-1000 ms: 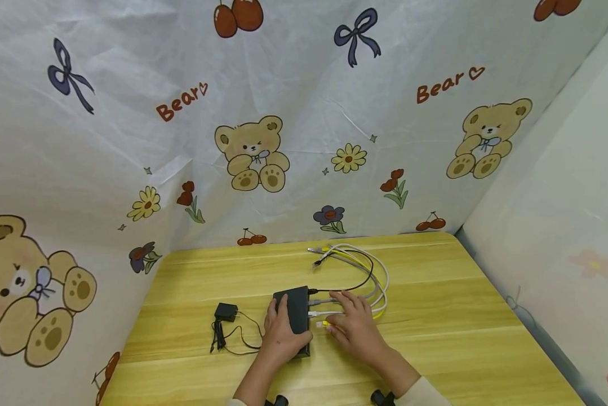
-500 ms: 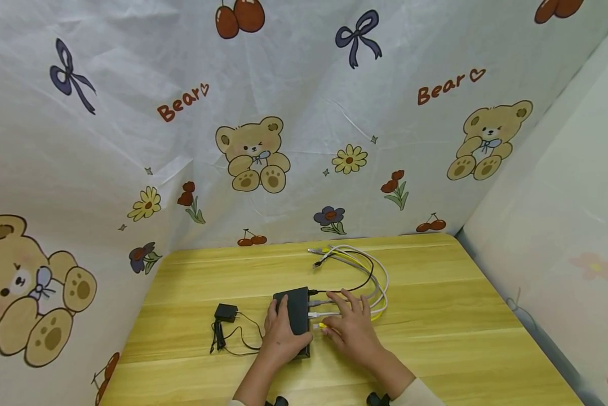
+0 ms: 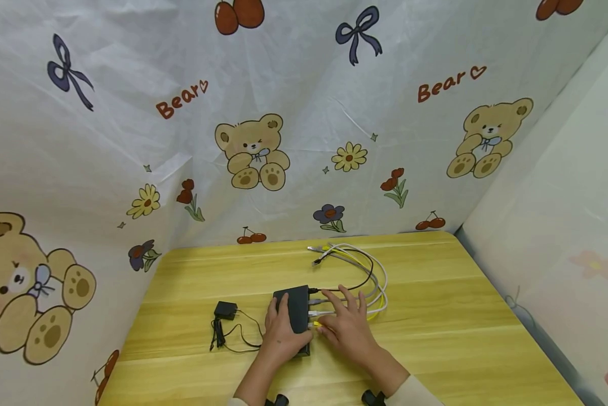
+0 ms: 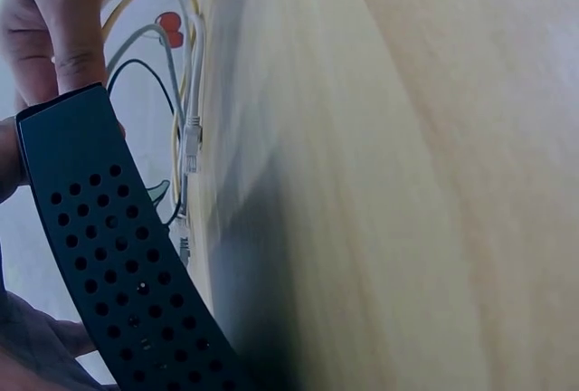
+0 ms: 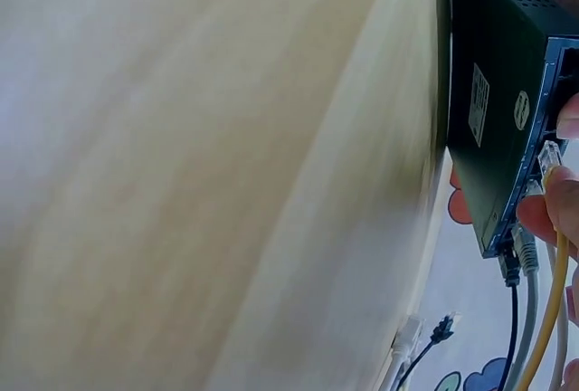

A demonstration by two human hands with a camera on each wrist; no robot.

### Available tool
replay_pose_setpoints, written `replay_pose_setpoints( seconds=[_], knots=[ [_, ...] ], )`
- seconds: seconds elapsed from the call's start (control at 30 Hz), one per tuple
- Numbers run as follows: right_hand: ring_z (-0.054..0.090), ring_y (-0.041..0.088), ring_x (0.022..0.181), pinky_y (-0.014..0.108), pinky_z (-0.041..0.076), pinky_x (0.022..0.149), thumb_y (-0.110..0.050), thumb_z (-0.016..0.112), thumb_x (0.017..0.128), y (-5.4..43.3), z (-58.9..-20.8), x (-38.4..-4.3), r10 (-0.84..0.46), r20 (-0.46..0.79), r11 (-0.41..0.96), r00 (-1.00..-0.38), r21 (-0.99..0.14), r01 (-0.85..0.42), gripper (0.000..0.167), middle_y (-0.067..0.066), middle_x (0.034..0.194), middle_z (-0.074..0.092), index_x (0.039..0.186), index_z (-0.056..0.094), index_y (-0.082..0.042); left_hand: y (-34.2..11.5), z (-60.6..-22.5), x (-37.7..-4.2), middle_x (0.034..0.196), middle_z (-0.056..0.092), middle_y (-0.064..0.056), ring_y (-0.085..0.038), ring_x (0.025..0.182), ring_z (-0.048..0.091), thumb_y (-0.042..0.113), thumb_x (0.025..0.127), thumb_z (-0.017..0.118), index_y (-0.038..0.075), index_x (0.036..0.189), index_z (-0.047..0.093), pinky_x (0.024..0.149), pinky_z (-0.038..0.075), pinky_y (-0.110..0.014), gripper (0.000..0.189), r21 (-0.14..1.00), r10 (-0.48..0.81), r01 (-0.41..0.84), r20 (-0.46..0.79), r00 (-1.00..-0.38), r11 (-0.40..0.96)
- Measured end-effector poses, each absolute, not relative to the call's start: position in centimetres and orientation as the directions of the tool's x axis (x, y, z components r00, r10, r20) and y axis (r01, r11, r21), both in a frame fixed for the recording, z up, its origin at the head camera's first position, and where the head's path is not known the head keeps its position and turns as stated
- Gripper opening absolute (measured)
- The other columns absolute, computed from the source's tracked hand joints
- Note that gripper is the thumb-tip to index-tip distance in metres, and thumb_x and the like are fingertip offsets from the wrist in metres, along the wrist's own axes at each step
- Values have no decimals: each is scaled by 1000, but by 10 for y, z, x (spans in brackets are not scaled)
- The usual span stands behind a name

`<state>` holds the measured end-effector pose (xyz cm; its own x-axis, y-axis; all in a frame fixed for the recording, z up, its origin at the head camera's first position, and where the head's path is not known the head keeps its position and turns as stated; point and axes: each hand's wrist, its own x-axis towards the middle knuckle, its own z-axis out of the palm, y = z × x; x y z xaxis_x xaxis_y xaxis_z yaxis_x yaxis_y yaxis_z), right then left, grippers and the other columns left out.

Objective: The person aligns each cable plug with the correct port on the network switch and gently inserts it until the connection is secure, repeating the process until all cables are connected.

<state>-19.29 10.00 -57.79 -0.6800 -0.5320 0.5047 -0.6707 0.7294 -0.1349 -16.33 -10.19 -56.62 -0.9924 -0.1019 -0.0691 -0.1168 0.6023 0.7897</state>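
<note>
A black metal network switch (image 3: pixel 298 304) rests on the table, its vented side (image 4: pixel 118 246) filling much of the left wrist view. My left hand (image 3: pixel 280 336) grips it from above, fingers over the top and thumb at the port edge. Between thumb and finger, my right hand (image 3: pixel 351 332) pinches a yellow network cable (image 5: pixel 541 328) just behind its clear plug (image 5: pixel 549 154). That plug points into the port row, its tip right at a port. Beside it, grey, white and black cables run from the same row; the grey plug (image 5: pixel 526 248) sits in its port.
Left of the switch lies a black power adapter (image 3: pixel 225 310) with a bundled cord (image 3: pixel 218 334). The cables loop behind the right hand, and their loose ends (image 3: pixel 318 261) lie near the table's back edge. A patterned curtain (image 3: pixel 293 101) hangs behind the wooden table (image 3: pixel 435 316).
My right hand has moved left, bringing the yellow cable's plug from a short gap up to the switch's ports. The left hand and switch have stayed in place.
</note>
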Motion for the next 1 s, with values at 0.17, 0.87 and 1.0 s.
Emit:
replay_pose_setpoints(
  seconds=[0.17,0.87,1.0],
  knots=[
    [30,44,143,83,14,100,-42,74,88,99,-577,-193,-544,488,732,-682,-122,-671,10,5,151,48,92,79,-34,-101,-566,-162,161,15,-26,-52,144,22,36,71,82,15,159,26,87,42,-71,106,784,-103,-120,-71,-992,609],
    [33,42,142,81,22,99,-42,75,87,96,-574,-193,-610,458,713,-647,-39,-700,11,5,151,47,92,79,-33,-99,-566,-163,162,15,-23,-51,144,22,37,71,84,17,159,26,89,35,-77,106,764,-102,-127,-81,-991,633],
    [34,41,142,81,21,100,-40,75,87,95,-573,-193,-613,447,711,-652,-49,-702,11,4,151,47,92,79,-32,-98,-566,-164,161,17,-23,-52,143,24,38,70,85,18,158,27,89,34,-78,108,753,-107,-131,-80,-991,645]
  ],
)
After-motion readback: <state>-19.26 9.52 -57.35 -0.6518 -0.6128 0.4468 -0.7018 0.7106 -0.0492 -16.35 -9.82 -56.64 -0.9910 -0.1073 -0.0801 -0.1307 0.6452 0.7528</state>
